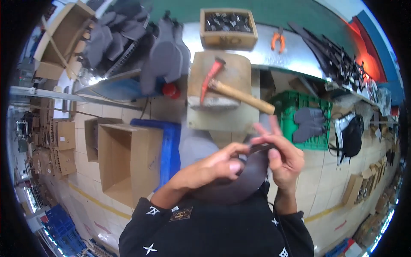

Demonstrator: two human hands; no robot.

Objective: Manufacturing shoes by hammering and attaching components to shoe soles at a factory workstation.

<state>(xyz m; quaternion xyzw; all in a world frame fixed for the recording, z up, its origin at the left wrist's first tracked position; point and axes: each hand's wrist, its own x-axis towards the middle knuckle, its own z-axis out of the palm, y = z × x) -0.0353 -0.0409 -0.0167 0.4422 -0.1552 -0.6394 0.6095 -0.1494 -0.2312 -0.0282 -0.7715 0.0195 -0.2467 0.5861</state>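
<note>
Close to my body, a smooth dark brown, curved flat piece [246, 184] is held up between both hands. My left hand [209, 169] is closed on its left side, thumb and forefinger pinching the edge. My right hand [282, 156] grips the upper right edge with the thumb, while some of its fingers stretch upward. A small dark part lies along the top edge between the hands; its kind is too blurred to tell. In front, a hammer with a red head [210, 79] and wooden handle [244, 96] rests on a worn block [199, 68].
A wooden box [229, 42] of small dark metal parts and orange-handled pliers [278, 42] are on the metal bench. Grey shaped pieces [165, 51] pile at left. A green crate [314, 143] stands right, a cardboard box [147, 160] and blue crate [171, 150] left.
</note>
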